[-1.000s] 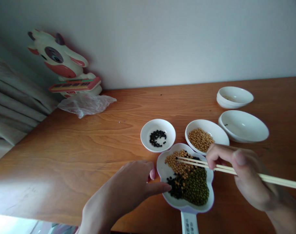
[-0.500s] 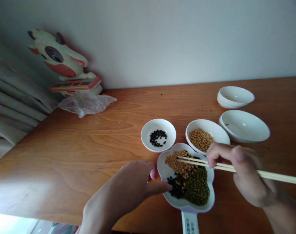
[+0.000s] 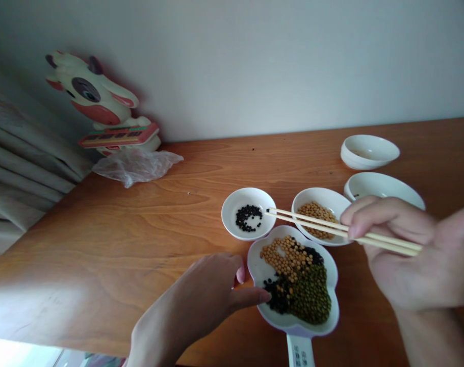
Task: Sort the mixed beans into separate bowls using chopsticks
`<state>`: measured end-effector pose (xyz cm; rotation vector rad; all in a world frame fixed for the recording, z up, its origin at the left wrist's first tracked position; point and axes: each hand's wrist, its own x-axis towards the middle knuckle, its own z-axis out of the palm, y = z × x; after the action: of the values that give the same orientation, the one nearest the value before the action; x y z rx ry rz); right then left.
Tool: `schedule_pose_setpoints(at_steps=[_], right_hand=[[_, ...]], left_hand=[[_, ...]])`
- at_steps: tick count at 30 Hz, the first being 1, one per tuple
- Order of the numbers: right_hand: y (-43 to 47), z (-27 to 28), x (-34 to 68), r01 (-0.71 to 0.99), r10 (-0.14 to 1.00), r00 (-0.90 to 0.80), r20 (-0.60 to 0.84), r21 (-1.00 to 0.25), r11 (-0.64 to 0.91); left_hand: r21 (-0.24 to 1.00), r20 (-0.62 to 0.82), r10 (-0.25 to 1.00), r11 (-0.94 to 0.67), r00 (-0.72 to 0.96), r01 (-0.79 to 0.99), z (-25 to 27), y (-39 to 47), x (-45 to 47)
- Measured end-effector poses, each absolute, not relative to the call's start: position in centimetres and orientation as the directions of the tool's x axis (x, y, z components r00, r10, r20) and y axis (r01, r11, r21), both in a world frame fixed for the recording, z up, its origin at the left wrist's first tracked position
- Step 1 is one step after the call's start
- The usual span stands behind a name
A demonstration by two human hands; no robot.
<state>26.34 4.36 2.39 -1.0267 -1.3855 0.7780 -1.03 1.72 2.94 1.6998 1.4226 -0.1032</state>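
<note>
My right hand (image 3: 404, 244) is closed around a pair of wooden chopsticks (image 3: 312, 221). Their tips pinch a single black bean (image 3: 268, 210) at the right rim of a small white bowl (image 3: 232, 224) with black beans (image 3: 247, 218) in it. Under the chopsticks is a white bowl of soybeans (image 3: 314, 211). My left hand (image 3: 220, 283) holds the left rim of a flower-shaped dish (image 3: 258, 265), its thumb over the edge and its other fingers curled outside. Soybeans (image 3: 289, 255), mung beans (image 3: 312, 295) and black beans lie in the dish, partly mixed.
Two more white bowls stand at the right: a front one (image 3: 385, 184) partly behind my right hand, and a rear one (image 3: 369, 153) with a few pale bits. A cow-shaped toy keyboard (image 3: 121, 133) and a crumpled plastic bag (image 3: 140, 165) sit at the back left.
The chopsticks have risen from the soybeans in the dish, up and left to the black-bean bowl's rim, a black bean between their tips. My left hand stays on the dish.
</note>
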Motion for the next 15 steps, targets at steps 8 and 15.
schedule_pose_setpoints(at_steps=[8,15], right_hand=[[4.2,2.0,26.6,0.166,0.923,-0.082,0.377,-0.908,0.385],[3.4,2.0,30.5,0.349,0.944,-0.126,0.305,-0.877,0.330]], left_hand=[[0.555,-0.586,0.740,0.069,0.330,0.829,2.8,1.7,-1.0],[0.564,-0.581,0.738,0.063,0.342,0.823,2.5,2.0,-1.0]])
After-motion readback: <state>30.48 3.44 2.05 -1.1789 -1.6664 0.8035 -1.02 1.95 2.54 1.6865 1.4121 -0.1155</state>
